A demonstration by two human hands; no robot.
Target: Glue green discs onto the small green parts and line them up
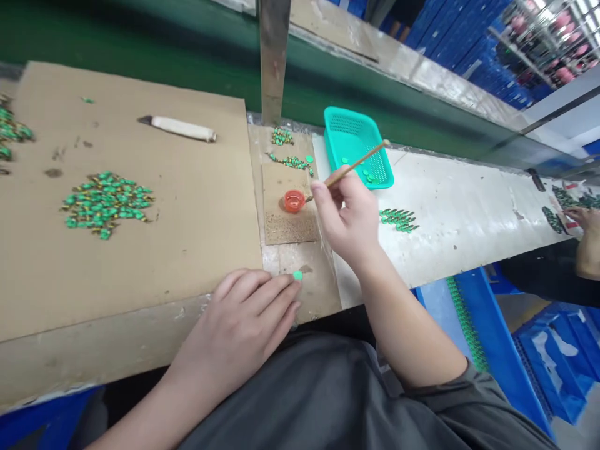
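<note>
My right hand (349, 215) is closed round a thin wooden brush (359, 164), its dark tip low at the right side of a small red cup (294, 200). The cup stands on a speckled piece of cardboard (290, 230). Near the table's front edge my left hand (253, 306) lies with its fingers pressed together, the fingertips at a round green disc (297, 275). Whether the fingers grip the disc or only touch it is unclear. Small green and gold pieces (293, 162) lie behind the cup.
A turquoise basket (335, 147) with several green discs stands behind my right hand. Green pieces (398, 220) lie in rows to the right. On the left cardboard (201, 187) are a pile of green pieces (107, 200) and a wrapped tool (182, 128). Another person's hand (581, 217) shows far right.
</note>
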